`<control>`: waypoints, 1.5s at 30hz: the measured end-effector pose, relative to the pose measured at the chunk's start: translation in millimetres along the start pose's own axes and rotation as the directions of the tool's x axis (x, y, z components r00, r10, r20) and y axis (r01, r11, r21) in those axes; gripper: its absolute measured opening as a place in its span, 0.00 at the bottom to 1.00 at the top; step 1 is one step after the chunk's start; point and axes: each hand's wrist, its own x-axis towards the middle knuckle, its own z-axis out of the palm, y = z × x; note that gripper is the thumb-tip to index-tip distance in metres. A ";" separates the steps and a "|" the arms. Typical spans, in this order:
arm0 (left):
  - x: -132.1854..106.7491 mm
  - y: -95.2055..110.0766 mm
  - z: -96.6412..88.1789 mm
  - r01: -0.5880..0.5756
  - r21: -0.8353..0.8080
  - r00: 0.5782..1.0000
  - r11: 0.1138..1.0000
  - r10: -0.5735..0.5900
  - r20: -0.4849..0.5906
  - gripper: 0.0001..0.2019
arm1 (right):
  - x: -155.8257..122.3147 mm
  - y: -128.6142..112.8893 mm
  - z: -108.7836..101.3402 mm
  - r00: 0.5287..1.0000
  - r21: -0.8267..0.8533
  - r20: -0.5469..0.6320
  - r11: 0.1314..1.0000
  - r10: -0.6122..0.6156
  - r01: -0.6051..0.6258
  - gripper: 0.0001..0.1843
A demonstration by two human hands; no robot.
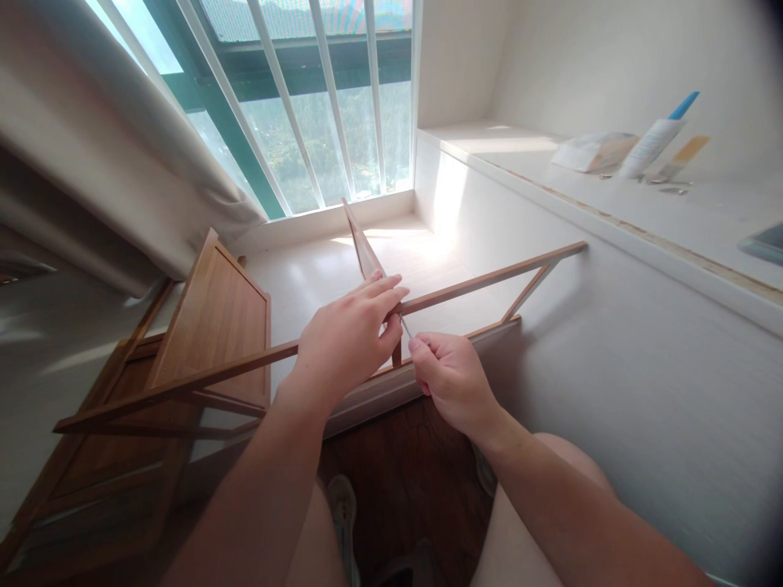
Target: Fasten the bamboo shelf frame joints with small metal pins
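Note:
A brown wooden frame (489, 281) with long thin rails and slanted braces spans the view in front of me. My left hand (346, 338) lies over its long rail near the middle, the fingers closed around the wood where another upright piece (362, 244) meets it. Just to the right and a bit lower, my right hand (456, 379) is closed in a pinch on a thin metal rod (406, 328). The rod's tip reaches the underside of the rail beside my left fingertips; its handle end is hidden in my right hand.
Wooden panels (214, 314) of the same colour lean at the left. On the right ledge (519, 175) stand a white tube with a blue nozzle (653, 147), a brush-like tool (682, 159), a plastic-wrapped pack (593, 152) and a dark flat object (764, 243). A curtain (122, 147) hangs beside a barred window.

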 end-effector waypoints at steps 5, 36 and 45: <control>0.2 -1.2 0.5 -0.004 -0.006 1.000 1.000 0.004 0.001 0.19 | 1.1 2.0 -2.4 1.000 -0.023 -0.009 1.000 0.002 -0.002 0.23; -0.6 1.3 -1.3 0.007 -0.039 1.000 0.999 -0.007 -0.001 0.19 | 3.8 -5.8 -8.0 0.993 -0.241 0.049 0.964 -0.103 0.112 0.21; -1.0 0.3 -1.0 0.004 -0.046 1.000 0.999 -0.004 -0.001 0.20 | 2.9 -4.2 -8.5 0.990 -0.334 0.001 0.933 -0.139 0.131 0.21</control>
